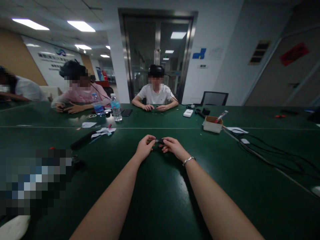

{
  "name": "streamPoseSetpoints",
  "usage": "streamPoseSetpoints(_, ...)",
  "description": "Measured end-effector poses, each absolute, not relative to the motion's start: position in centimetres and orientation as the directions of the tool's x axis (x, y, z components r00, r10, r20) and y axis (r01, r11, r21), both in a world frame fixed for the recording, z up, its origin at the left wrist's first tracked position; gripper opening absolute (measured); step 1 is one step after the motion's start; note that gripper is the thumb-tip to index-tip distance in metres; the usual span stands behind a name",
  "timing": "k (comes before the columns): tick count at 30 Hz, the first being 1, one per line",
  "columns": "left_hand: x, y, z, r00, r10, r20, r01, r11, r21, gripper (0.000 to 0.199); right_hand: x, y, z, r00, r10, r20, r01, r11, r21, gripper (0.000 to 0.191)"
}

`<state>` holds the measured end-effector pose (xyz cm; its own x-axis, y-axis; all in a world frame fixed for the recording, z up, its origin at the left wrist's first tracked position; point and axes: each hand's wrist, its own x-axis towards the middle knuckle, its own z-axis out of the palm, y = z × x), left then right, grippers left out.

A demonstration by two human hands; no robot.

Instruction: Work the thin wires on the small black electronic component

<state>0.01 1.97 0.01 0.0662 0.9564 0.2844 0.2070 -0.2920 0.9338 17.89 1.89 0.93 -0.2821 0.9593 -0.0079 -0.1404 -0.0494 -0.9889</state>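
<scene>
Above the green table (pixel 160 206), my left hand (pixel 145 148) and my right hand (pixel 174 148) meet at a small, short dark object (pixel 159 141) with a lighter, silvery part at its left end. Its exact kind is too small to make out. My left thumb and fingers pinch the lighter end. The dark end sits between my right thumb and fingers, which partly hide it. A silver bracelet (pixel 188 160) circles my right wrist.
Ahead on the right stand a small open box (pixel 212 124) and black cables (pixel 280 151). Water bottles (pixel 116 108), crumpled paper (pixel 103 132) and a dark phone-like slab (pixel 126 112) lie left. A person in white (pixel 156 93) sits opposite; others sit left.
</scene>
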Motion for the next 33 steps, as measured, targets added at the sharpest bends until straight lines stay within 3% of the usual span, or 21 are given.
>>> streamPoseSetpoints(22, -0.29, 2.14, -0.2, 0.1, 0.959, 0.266, 0.117, -0.277, 0.954, 0.03, 18.06, 1.9, 0.61, -0.292, 0.956, 0.025, -0.132, -0.014, -0.991, 0.013)
streamPoseSetpoints(33, -0.48, 2.08, -0.02, 0.131, 0.975, 0.179, 0.241, -0.207, 0.948, 0.041, 18.15, 1.96, 0.47, -0.348, 0.936, 0.051, -0.065, 0.03, -0.997, 0.011)
